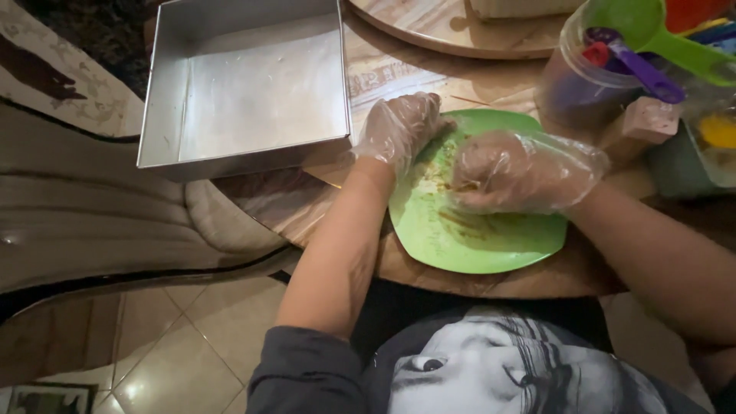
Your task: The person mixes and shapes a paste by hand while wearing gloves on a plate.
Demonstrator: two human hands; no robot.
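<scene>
Two gloved hands work over a green plate (491,238) at the near edge of the round wooden table (399,77). The right hand (521,170) is curled shut into a loose fist, knuckles down on the plate's smeared middle; whether it holds anything I cannot tell. The left hand (400,129) lies with its fingers bent over the plate's far-left rim, gripping nothing visible. Brown streaks mark the plate. Just left of it, a square metal baking pan (165,92) overhangs the table's left edge. Toward the far-right edge stands a clear tub (571,84) holding coloured measuring spoons (652,34).
</scene>
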